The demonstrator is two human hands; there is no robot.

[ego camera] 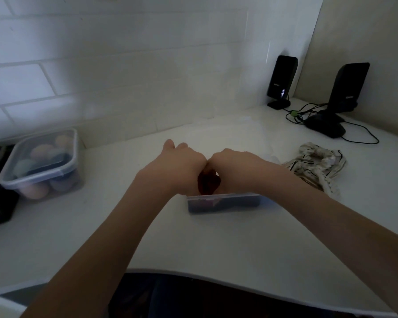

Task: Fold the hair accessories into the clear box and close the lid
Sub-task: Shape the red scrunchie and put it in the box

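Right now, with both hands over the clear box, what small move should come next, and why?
Probably press the dark red accessory down into the clear box. Both the left hand and right hand meet over it, and it rises above the rim. No lid is on the box, and the striped scrunchie lies on the counter, unpacked.

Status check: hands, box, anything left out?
Both hands together over the clear box, working a dark red accessory in. Lid not on. Striped scrunchie outside, right.

Lidded plastic tub (40, 161) of pastel sponges sitting at the white counter's (193, 244) left; two black speakers (282, 81) with tangled cables (301, 114) standing far right against the tiled wall (101, 65).
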